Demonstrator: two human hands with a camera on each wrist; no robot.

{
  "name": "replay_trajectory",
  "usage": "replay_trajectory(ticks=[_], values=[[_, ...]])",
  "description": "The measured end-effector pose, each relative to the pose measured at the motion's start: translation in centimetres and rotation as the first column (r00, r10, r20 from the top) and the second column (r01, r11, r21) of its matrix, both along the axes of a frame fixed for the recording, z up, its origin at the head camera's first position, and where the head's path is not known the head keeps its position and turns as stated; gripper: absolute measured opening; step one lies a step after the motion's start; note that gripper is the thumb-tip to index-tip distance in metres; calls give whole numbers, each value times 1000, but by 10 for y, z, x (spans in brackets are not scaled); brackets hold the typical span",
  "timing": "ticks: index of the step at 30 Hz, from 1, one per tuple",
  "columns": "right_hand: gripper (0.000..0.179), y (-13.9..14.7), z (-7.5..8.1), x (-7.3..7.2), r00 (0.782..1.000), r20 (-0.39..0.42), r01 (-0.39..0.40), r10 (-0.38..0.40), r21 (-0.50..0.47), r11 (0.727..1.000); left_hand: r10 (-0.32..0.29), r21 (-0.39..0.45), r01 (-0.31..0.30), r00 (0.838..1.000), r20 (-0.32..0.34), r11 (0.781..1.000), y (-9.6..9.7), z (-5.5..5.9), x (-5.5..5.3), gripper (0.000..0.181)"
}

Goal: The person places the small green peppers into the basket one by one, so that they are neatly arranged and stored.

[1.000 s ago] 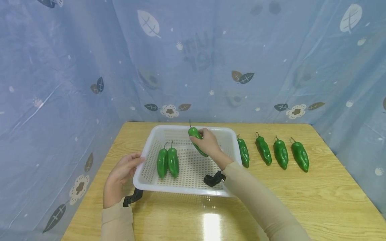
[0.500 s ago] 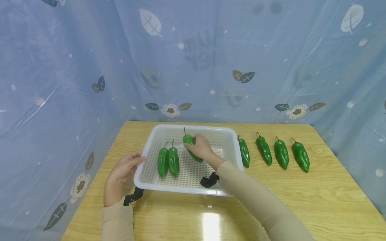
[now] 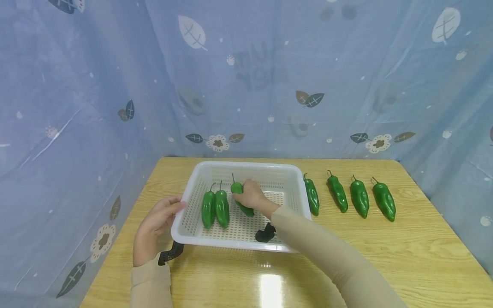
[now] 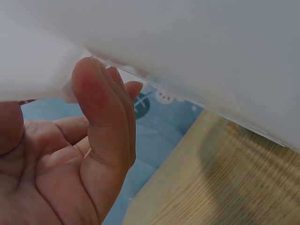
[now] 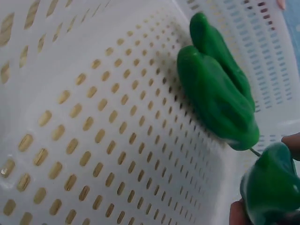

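Observation:
My right hand (image 3: 252,196) is inside a white perforated plastic basket (image 3: 235,245), gripping a green pepper (image 5: 269,187) low over its floor. Whether that pepper touches the floor I cannot tell. Left of it, two more green peppers lie side by side, a left one (image 3: 208,209) and a right one (image 3: 222,208), stems toward the far wall. My left hand (image 3: 158,218) holds the basket's left rim, thumb above and fingers beneath, as the left wrist view shows with the curled fingers (image 4: 105,108) at the edge.
Right of the basket, several green peppers lie in a row on the wooden table (image 3: 408,256); the nearest pepper (image 3: 311,196) is beside the basket wall, the farthest pepper (image 3: 384,201) toward the right. A blue patterned curtain (image 3: 246,85) encloses the back and sides.
My right hand has moved left and down into the basket with the pepper, bringing it nearer the two lying there. My left hand has stayed on the rim.

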State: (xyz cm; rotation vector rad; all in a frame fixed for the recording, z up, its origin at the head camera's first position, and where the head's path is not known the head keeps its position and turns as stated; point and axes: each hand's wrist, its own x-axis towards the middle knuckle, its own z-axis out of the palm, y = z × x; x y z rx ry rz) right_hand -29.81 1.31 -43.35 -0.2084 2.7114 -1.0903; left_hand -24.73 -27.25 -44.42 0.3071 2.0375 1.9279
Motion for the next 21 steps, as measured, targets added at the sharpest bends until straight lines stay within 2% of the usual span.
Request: replay_trajectory(ticks=[3,5,11,15,21], values=[[29,-3,-2,0,1000,17,-21,20,28,999,1,-7,-1,1000,-1,1000,0,-1,0,51],[35,-6,-4,0,1000,24,-22,21,64,998,0,-11,0,1000,-3,1000,0,-2,-1,50],[77,-14,-9,-1,999,27,-26,21,170,985,0,-28,0,1000,-14,1000,-2,-4,-3,50],[80,-17,-12,-3,999,44,-29,21,191,981,10,-27,-10,1000,-12,1000,-2,-5,-3,49],[73,-21,-11,-2,996,86,-32,16,181,983,22,-21,-22,1000,-18,1000,-2,-4,-3,47]])
